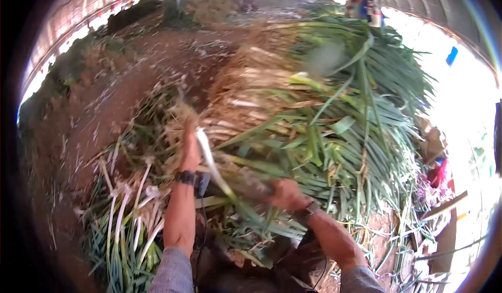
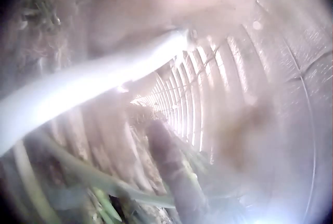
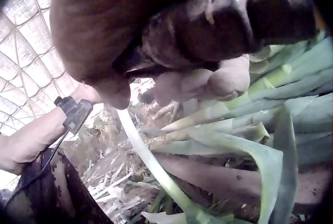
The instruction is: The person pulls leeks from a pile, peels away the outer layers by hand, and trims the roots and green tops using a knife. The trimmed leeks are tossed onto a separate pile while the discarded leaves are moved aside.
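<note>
In the head view my left hand (image 1: 190, 145) holds a leek (image 1: 210, 159) near its root end. The white stem slants down to the right, towards green leaves low in front of me. A blurred palm and the bright stem (image 2: 88, 86) fill much of the left wrist view. My right hand (image 1: 287, 193), to the right of the leek, grips a tool by its dark, ridged handle (image 3: 203, 26). The tool's working end is blurred in the head view and hidden in the right wrist view. Straw-coloured roots (image 1: 180, 110) show around the left fingertips.
A large heap of leeks (image 1: 340, 120) lies ahead and right, roots leftward. More pale-stemmed leeks (image 1: 123, 209) lie at lower left. Bare soil (image 1: 141, 78) stretches beyond them. Another person (image 1: 361, 3) is at the back right. A wooden board (image 1: 444, 207) stands at right.
</note>
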{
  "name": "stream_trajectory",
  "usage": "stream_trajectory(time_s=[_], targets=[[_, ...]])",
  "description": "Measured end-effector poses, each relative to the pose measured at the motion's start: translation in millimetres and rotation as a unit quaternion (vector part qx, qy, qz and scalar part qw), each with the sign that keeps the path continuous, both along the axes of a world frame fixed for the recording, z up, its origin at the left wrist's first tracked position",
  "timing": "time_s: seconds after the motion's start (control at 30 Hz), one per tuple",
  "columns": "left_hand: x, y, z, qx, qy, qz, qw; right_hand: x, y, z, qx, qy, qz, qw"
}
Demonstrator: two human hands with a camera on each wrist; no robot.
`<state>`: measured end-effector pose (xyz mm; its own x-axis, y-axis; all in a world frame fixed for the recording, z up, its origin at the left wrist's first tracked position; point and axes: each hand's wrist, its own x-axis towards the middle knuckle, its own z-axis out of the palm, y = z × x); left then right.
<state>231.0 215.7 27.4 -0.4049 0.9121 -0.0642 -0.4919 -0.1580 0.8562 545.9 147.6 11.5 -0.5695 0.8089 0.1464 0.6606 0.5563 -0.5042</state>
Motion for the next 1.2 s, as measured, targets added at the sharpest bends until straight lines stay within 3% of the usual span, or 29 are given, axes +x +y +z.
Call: stream_trajectory(time_s=[0.13, 0.23, 0.27, 0.33, 0.37, 0.4, 0.47, 0.53, 0.57, 0.63, 0.7, 0.8, 0.9, 0.93, 0.97, 1.0, 1.03, 1.1, 1.13, 1.17, 1.2], targets=[[-18, -12, -11, 0.017, -0.106, -0.113, 0.988, -3, 0, 0, 0.047, 0.002, 0.001, 0.999], [-7, -26, 1, 0.026, -0.191, -0.024, 0.981, -13, -5, 6, 0.047, -0.018, 0.035, 0.998], [-14, -23, -6, 0.026, -0.192, -0.021, 0.981, -16, -5, 8, 0.047, -0.019, 0.038, 0.998], [-28, -15, -24, 0.134, -0.175, -0.061, 0.973, -22, -6, 12, -0.015, 0.001, -0.004, 1.0], [-29, -13, -26, 0.097, -0.183, 0.013, 0.978, -25, -5, 9, -0.011, -0.002, -0.008, 1.0], [-28, -17, -21, 0.144, -0.181, -0.027, 0.972, -26, -3, 3, -0.003, -0.003, 0.03, 1.0], [-16, -23, -11, 0.113, -0.19, 0.033, 0.975, -27, -2, -6, 0.014, -0.014, 0.046, 0.999], [-14, -28, -30, 0.037, -0.038, 0.0, 0.999, -32, -5, -13, 0.021, -0.035, 0.02, 0.999], [-16, -20, -53, -0.066, 0.066, -0.013, 0.996, -28, -5, -16, 0.031, -0.038, 0.012, 0.999], [-10, -15, -78, -0.148, 0.111, 0.02, 0.982, -28, -5, -18, 0.009, -0.031, 0.005, 0.999], [-2, -19, -73, -0.175, 0.127, 0.056, 0.975, -28, -10, -5, -0.006, -0.064, 0.002, 0.998], [-3, -35, -52, -0.13, 0.025, -0.018, 0.991, -26, -17, 8, -0.026, -0.12, 0.023, 0.992], [-19, -38, -28, 0.029, -0.027, 0.072, 0.997, -17, -15, 7, -0.036, -0.167, 0.041, 0.984], [-36, -38, -30, 0.027, -0.012, 0.087, 0.996, -14, -12, 6, -0.046, -0.193, 0.036, 0.979], [-46, -38, -28, 0.107, -0.051, 0.138, 0.983, -20, -24, 33, -0.021, -0.177, 0.014, 0.984], [-61, -30, -39, 0.109, 0.039, 0.215, 0.97, -26, -31, 58, -0.057, -0.22, -0.019, 0.974], [-55, -65, 5, 0.158, 0.02, 0.171, 0.972, -28, -33, 71, -0.091, -0.261, -0.051, 0.96], [-81, -79, 19, 0.177, 0.021, 0.166, 0.97, 1, -12, 40, -0.083, -0.301, -0.058, 0.948], [-82, -87, 41, 0.265, 0.024, 0.207, 0.942, 7, -12, 50, -0.109, -0.285, -0.042, 0.951], [-87, -101, 63, 0.273, 0.032, 0.213, 0.938, 9, -14, 57, -0.085, -0.311, -0.029, 0.946], [-111, -109, 64, 0.275, 0.032, 0.154, 0.949, 12, -15, 61, -0.061, -0.337, -0.016, 0.939]])
